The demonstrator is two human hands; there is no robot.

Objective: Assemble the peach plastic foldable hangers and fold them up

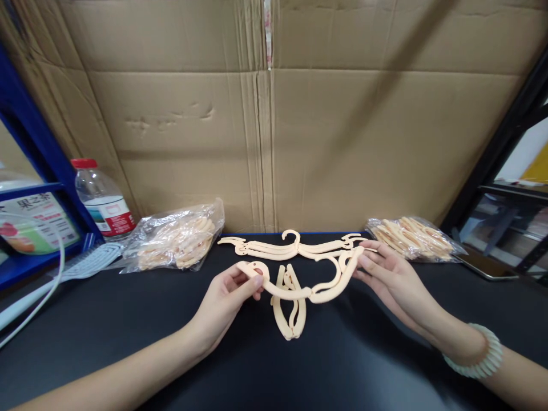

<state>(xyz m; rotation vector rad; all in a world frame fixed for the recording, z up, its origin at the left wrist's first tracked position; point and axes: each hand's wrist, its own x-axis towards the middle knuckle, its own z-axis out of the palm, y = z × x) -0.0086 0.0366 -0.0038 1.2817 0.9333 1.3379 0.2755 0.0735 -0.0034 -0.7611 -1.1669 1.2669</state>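
Between my two hands a cream folding hanger (327, 295) is held above the table, its arms partly spread and its hook turned in along the right arm. My left hand (233, 294) pinches the left arm's end between thumb and fingers. The right arm's tip is gripped by my right hand (391, 274), and some of those fingers are hidden behind it. Below the held hanger lies a folded cream hanger (300, 319). Farther back, an unfolded hanger (274, 249) rests flat with its hook pointing away from me.
Clear plastic bags of cream hangers lie at the back left (180, 242) and back right (413, 237). A red-capped bottle (105, 200), a pale hairbrush (89, 262) and a white cable (60, 274) are at left. A phone (488, 267) lies at right. Behind stands a cardboard wall (184, 125).
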